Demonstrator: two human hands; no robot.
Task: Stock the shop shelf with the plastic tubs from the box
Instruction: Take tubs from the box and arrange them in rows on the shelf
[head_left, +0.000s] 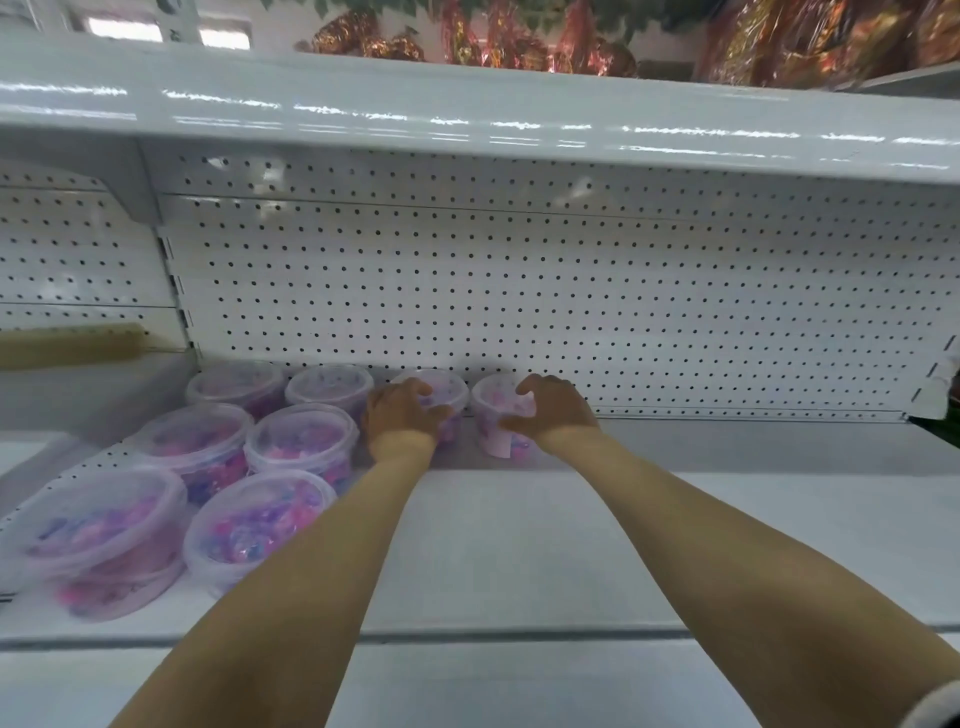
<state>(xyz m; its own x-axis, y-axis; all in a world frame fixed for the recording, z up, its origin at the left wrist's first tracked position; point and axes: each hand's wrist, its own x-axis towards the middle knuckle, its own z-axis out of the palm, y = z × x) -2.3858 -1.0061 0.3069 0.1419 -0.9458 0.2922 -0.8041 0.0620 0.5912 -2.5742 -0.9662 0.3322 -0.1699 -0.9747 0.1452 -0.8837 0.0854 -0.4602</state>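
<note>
Both my arms reach deep into a white shop shelf (545, 545). My left hand (402, 410) grips a clear plastic tub (449, 389) of pink and purple pieces at the back, against the pegboard. My right hand (553, 408) grips a second such tub (496, 410) just to its right; a white label shows on its front. Both tubs stand upright on the shelf. Several more lidded tubs of the same kind fill the left part, among them one at the front left (98, 530) and one beside it (260, 519). The box is out of view.
A white perforated back panel (571, 291) closes the shelf behind. The upper shelf (467, 114) overhangs my hands, with shiny foil-wrapped goods (831, 41) on top. A tan roll (72, 345) lies in the neighbouring bay at left. Bare shelf surface runs to the right of my hands.
</note>
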